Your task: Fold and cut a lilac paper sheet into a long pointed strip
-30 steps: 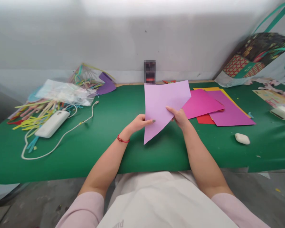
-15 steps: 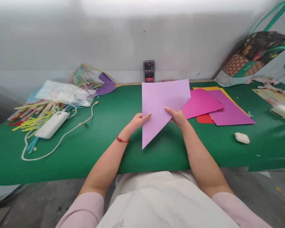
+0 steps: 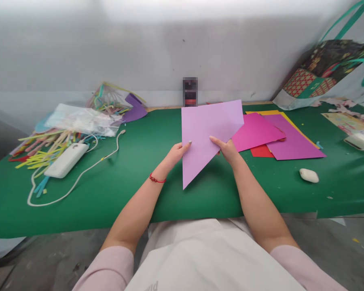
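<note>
The left hand (image 3: 176, 153) holds the lilac paper (image 3: 202, 124) at its left edge, thumb on top and fingers mostly hidden; the right hand (image 3: 228, 151) pinches the same sheet along its slanted lower edge, thumb on the upper face; the sheet is over the middle of the green table (image 3: 130, 178) and seems raised off it, going by the shadow under the slant; compared with a second ago, the left thumb sits nearer the edge, and the slanted edge, bowed then, now runs straight to the near corner; so the sheet looks flatter and, I judge, steadier between the hands; the right hand's hold looks much the same; just beyond it, the pink paper (image 3: 256, 131) lies partly over the purple paper (image 3: 295, 143), with the yellow paper (image 3: 262, 112) under that; the white power bank (image 3: 67, 161) lies well apart on the left, the small white case (image 3: 309, 176) on the right, both unmoved
</note>
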The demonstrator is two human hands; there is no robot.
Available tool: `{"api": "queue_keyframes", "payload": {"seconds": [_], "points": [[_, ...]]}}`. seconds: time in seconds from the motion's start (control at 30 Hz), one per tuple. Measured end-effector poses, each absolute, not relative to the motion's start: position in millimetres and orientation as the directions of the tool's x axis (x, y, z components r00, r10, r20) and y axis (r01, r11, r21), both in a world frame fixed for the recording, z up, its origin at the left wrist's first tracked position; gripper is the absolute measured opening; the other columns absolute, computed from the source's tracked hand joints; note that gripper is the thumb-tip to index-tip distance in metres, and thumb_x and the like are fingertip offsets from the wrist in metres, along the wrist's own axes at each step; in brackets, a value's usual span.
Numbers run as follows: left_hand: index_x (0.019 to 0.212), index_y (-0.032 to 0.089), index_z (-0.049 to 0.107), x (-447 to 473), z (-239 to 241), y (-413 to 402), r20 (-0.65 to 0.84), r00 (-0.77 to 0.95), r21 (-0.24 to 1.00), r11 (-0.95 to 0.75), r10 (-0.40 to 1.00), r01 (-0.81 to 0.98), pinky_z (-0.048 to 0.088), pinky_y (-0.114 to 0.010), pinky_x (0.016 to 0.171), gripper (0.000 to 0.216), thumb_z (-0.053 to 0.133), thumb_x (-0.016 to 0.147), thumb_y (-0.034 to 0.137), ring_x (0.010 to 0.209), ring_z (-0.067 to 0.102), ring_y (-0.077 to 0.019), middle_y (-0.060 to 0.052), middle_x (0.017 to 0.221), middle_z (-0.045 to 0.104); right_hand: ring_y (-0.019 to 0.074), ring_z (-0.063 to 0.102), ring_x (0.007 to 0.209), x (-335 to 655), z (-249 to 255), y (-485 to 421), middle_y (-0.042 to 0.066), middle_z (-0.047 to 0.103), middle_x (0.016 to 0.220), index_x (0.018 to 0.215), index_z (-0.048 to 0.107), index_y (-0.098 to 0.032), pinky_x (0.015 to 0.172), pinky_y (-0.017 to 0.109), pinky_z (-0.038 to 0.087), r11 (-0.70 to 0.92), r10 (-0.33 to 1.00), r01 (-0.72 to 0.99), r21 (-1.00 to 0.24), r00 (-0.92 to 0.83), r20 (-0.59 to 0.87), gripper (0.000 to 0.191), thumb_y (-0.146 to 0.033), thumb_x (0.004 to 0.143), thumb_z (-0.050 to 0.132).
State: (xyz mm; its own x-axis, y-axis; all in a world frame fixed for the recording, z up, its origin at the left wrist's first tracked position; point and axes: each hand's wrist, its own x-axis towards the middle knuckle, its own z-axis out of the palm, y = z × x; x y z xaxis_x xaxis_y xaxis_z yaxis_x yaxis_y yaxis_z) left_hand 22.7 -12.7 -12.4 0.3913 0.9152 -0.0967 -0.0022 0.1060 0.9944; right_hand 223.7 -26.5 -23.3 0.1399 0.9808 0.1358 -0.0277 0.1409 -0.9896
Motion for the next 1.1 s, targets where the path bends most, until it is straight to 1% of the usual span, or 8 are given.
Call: {"api": "queue_keyframes", "payload": {"seconds": [0.1,0.23,0.37,0.47,0.6,0.7,0.9,1.1], "points": [[0.085,0.012,0.067,23.3,-11.8,-12.0,-0.098,0.337,0.995,0.1,0.936,0.011,0.05,-0.028,0.067,0.038,0.069,0.072,0.047,0.078,0.065,-0.0197,-0.01,0.089,0.071,0.0107,0.042,0.04,223.3,-27.0,-24.4,-0.003,0.047,0.054,0.076,0.051,-0.021,0.032,0.028,0.034,0.138,0.98,0.009,-0.99,0.143,0.138,0.038,-0.051,0.066,0.072],[0.079,0.01,0.066,22.5,-11.8,-14.2,-0.158,0.322,0.987,0.138,0.934,0.082,0.049,-0.028,0.061,0.039,0.07,0.07,0.048,0.07,0.063,-0.0184,-0.011,0.083,0.07,0.0099,0.042,0.041,222.4,-27.3,-24.1,-0.003,0.048,0.057,0.078,0.05,-0.021,0.031,0.026,0.034,0.158,0.974,0.024,-0.987,0.158,0.159,0.041,-0.053,0.065,0.072],[0.08,0.01,0.066,21.9,-12.1,-15.6,-0.129,0.335,0.992,0.118,0.933,0.053,0.049,-0.027,0.06,0.041,0.069,0.07,0.05,0.068,0.063,-0.0179,-0.011,0.082,0.07,0.0104,0.044,0.043,222.3,-27.7,-24.2,-0.002,0.05,0.059,0.079,0.052,-0.021,0.031,0.026,0.034,0.175,0.974,0.027,-0.984,0.143,0.177,0.04,-0.053,0.066,0.072],[0.084,0.01,0.067,20.9,-12.7,-13.9,-0.118,0.357,0.992,0.092,0.926,0.091,0.051,-0.028,0.064,0.04,0.07,0.07,0.048,0.074,0.065,-0.0199,-0.012,0.088,0.071,0.0112,0.044,0.044,222.3,-27.4,-24.1,-0.001,0.051,0.061,0.08,0.053,-0.02,0.032,0.027,0.035,0.177,0.969,0.017,-0.984,0.174,0.178,0.038,-0.051,0.066,0.072],[0.093,0.011,0.069,20.2,-14.0,-12.6,-0.163,0.461,0.979,0.085,0.872,0.185,0.053,-0.031,0.072,0.04,0.074,0.066,0.041,0.087,0.065,-0.0243,-0.012,0.099,0.071,0.0105,0.044,0.043,223.0,-23.0,-24.3,-0.002,0.051,0.061,0.08,0.053,-0.02,0.031,0.026,0.033,0.174,0.953,-0.01,-0.985,0.252,0.166,0.036,-0.046,0.065,0.072],[0.096,0.012,0.069,20.1,-15.2,-13.7,-0.183,0.513,0.975,0.089,0.839,0.202,0.053,-0.033,0.074,0.043,0.076,0.064,0.04,0.09,0.065,-0.0261,-0.012,0.101,0.071,0.0109,0.046,0.044,223.2,-20.5,-24.1,-0.002,0.053,0.063,0.082,0.053,-0.019,0.031,0.026,0.032,0.158,0.952,-0.023,-0.987,0.27,0.146,0.036,-0.044,0.064,0.072],[0.087,0.011,0.07,18.7,-19.5,-12.8,-0.136,0.534,0.978,0.027,0.835,0.206,0.052,-0.033,0.072,0.044,0.075,0.062,0.047,0.089,0.064,-0.0264,-0.011,0.096,0.071,0.0094,0.043,0.041,221.7,-20.2,-24.2,-0.003,0.052,0.057,0.077,0.053,-0.019,0.028,0.024,0.03,0.124,0.963,-0.054,-0.991,0.249,0.107,0.034,-0.043,0.063,0.074],[0.081,0.011,0.07,18.7,-24.8,-9.5,-0.123,0.53,0.975,0.002,0.839,0.222,0.051,-0.031,0.07,0.041,0.073,0.062,0.047,0.087,0.064,-0.0245,-0.009,0.091,0.072,0.0086,0.04,0.039,222.3,-17.8,-25.3,-0.003,0.052,0.055,0.074,0.054,-0.019,0.029,0.025,0.03,0.063,0.977,-0.068,-0.996,0.208,0.047,0.031,-0.04,0.061,0.074]]}}
